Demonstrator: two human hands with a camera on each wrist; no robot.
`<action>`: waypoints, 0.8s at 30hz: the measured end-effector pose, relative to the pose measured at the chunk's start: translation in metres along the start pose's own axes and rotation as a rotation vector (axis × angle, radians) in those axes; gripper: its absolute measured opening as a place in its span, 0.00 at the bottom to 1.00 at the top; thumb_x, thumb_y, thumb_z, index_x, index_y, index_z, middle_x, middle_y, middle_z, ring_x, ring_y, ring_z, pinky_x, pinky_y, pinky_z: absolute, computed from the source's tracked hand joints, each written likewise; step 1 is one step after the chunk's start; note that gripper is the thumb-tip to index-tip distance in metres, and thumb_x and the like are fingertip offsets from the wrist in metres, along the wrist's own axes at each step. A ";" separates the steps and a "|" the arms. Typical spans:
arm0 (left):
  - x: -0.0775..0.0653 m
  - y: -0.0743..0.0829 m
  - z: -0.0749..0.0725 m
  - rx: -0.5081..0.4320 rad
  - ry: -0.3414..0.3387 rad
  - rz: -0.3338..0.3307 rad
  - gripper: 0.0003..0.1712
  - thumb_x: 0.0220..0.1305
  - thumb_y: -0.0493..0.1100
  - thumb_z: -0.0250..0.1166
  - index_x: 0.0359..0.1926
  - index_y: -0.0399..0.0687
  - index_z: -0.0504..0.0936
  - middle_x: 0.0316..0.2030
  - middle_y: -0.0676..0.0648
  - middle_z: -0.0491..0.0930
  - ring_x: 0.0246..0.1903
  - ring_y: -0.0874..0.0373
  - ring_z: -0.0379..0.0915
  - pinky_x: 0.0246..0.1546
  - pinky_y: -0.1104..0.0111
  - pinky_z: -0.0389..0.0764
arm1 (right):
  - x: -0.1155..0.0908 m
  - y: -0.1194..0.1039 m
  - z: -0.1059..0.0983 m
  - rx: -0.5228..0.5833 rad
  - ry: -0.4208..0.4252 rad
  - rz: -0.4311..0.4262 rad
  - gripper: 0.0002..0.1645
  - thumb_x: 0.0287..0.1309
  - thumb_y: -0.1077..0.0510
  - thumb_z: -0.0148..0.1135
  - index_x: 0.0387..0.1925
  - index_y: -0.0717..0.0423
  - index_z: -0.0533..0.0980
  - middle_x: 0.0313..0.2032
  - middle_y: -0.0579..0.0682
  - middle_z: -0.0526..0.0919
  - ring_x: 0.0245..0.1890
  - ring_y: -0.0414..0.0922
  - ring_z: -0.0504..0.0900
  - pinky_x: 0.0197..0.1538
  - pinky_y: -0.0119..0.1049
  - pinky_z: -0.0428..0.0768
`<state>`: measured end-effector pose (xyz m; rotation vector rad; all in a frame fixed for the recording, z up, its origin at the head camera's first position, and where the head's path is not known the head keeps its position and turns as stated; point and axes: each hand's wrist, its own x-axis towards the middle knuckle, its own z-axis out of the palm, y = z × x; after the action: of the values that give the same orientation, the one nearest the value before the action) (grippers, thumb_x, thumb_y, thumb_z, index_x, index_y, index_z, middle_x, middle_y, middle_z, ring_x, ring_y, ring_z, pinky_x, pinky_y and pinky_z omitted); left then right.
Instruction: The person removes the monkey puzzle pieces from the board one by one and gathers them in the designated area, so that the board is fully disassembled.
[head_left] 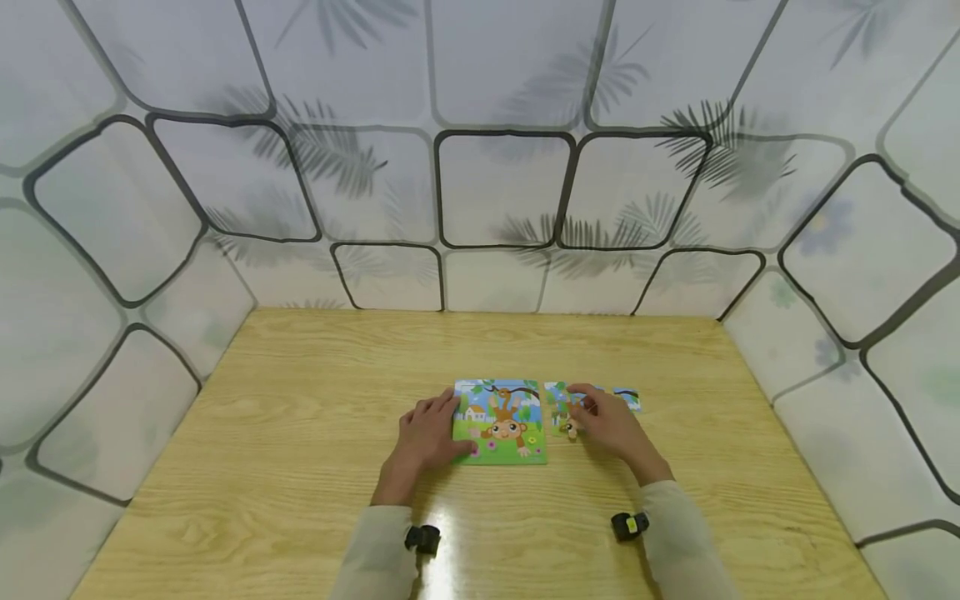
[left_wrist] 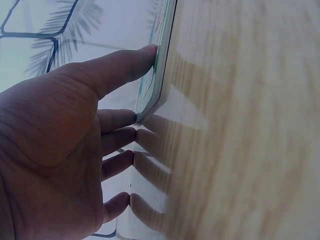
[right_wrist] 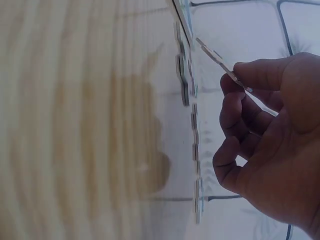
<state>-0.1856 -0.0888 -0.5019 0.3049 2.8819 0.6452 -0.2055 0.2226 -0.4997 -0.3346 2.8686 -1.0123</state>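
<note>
A monkey-picture board (head_left: 500, 422) lies flat on a wooden table (head_left: 300, 392); at the board's left edge, the left hand (head_left: 429, 435) rests with fingers apart, thumb touching the board; to the board's right, the right hand (head_left: 609, 427) pinches a tilted piece (right_wrist: 218, 61) between thumb and forefinger, near loose pieces (head_left: 555, 395) beside the board.

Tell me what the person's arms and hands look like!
The left hand and right hand wear no gloves. The left sleeve and right sleeve are pale cream. The left wrist camera and right wrist camera are small and black; the right one has a yellow-green patch.
</note>
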 end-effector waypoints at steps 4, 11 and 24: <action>-0.001 0.000 0.000 -0.014 0.005 -0.002 0.50 0.53 0.62 0.70 0.71 0.47 0.63 0.74 0.46 0.57 0.69 0.42 0.56 0.63 0.41 0.59 | -0.006 0.011 -0.006 -0.013 -0.002 0.047 0.25 0.69 0.51 0.54 0.63 0.56 0.69 0.40 0.52 0.80 0.40 0.47 0.81 0.40 0.42 0.79; -0.001 0.000 0.001 -0.007 -0.003 -0.012 0.51 0.52 0.63 0.70 0.72 0.47 0.63 0.74 0.47 0.57 0.69 0.43 0.56 0.63 0.40 0.59 | -0.016 0.029 -0.015 -0.020 0.010 0.130 0.24 0.69 0.49 0.54 0.59 0.57 0.71 0.38 0.52 0.78 0.36 0.45 0.78 0.35 0.37 0.75; 0.001 0.001 0.001 0.012 -0.005 -0.003 0.50 0.52 0.63 0.70 0.71 0.47 0.64 0.73 0.46 0.58 0.68 0.42 0.57 0.61 0.40 0.61 | -0.020 0.029 -0.019 -0.087 -0.012 0.145 0.21 0.65 0.52 0.58 0.55 0.59 0.75 0.33 0.51 0.80 0.25 0.43 0.73 0.29 0.37 0.72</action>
<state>-0.1865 -0.0870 -0.5023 0.3031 2.8817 0.6263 -0.1944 0.2605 -0.5026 -0.1352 2.8823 -0.8606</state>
